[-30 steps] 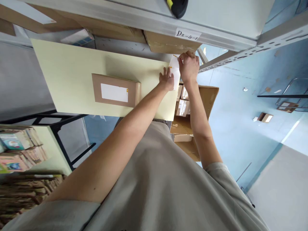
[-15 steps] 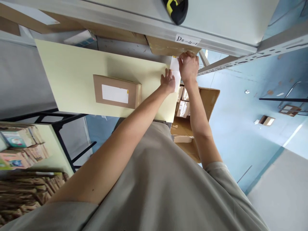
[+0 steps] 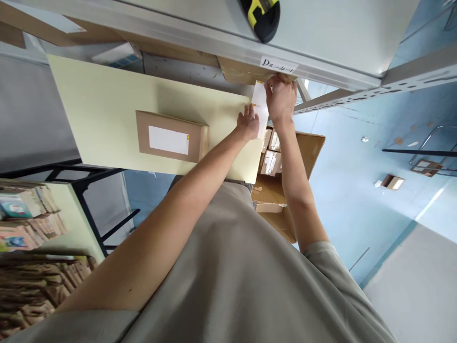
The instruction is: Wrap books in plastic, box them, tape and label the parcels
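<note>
A white label sheet hangs at the right end of the pale yellow table. My right hand pinches its upper part, just under the shelf edge. My left hand rests on the table's end with fingers touching the sheet's lower left side. A flat brown cardboard parcel with a white label lies on the table to the left of both hands.
A grey metal shelf with a handwritten tag and a yellow-black device runs overhead. An open carton of small boxes stands below the table's end. Stacked books lie at the left. Blue floor spreads right.
My right hand has lifted the label sheet slightly toward the shelf edge. The left hand stays at the sheet's lower side. The parcel has not moved.
</note>
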### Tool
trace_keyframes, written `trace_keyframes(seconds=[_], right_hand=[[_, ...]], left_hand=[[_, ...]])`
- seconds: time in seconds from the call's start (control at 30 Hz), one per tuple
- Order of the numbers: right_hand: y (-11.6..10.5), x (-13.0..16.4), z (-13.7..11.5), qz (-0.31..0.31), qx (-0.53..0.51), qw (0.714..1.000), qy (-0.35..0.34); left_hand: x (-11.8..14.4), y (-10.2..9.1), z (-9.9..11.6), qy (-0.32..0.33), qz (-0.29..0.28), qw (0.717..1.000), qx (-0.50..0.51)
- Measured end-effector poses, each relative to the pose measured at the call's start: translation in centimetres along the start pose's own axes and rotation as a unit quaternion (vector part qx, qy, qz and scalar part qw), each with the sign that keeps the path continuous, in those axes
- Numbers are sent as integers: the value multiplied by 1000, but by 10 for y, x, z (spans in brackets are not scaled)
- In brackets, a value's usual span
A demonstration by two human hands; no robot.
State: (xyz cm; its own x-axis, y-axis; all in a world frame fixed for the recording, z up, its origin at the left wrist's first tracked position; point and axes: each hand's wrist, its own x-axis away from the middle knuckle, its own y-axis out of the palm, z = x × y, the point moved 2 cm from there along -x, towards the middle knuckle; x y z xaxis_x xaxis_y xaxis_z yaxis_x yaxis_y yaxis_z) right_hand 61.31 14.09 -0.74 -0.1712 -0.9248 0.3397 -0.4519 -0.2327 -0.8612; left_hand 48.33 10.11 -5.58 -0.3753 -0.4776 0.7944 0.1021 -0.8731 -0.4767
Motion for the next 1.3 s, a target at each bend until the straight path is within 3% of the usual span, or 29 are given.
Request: trace_keyframes(seconds=[0.23, 0.43, 0.57, 0.77, 0.93, 1.03, 1.13, 1.23, 1.3], right_hand=[[-7, 10, 13, 9, 22, 999, 22], [6, 34, 18, 16, -2, 999, 39], [5, 43, 23, 66, -25, 997, 43], [-31, 40, 52, 129, -51, 989, 50], [-62, 73, 63, 198, -87, 975, 41], [-65, 107, 54, 194, -129, 972, 32], [-61, 140, 41, 201, -216, 955, 29], [-49, 165, 34, 193, -323, 925, 48], [-36, 176, 30, 168, -393, 902, 57]], left_hand=[[-8, -1, 7, -12, -5, 1000, -14], [-15, 5, 3, -12, 8, 1000, -12], [-18, 5, 0, -23, 1, 1000, -11], [-22, 5, 3, -35, -3, 999, -18], [-15, 4, 10, -29, 7, 999, -13], [0, -3, 13, -13, 30, 999, -2], [27, -10, 1, 30, 60, 997, 39], [72, -9, -36, 97, 49, 984, 143], [112, -1, -70, 141, 16, 957, 252]])
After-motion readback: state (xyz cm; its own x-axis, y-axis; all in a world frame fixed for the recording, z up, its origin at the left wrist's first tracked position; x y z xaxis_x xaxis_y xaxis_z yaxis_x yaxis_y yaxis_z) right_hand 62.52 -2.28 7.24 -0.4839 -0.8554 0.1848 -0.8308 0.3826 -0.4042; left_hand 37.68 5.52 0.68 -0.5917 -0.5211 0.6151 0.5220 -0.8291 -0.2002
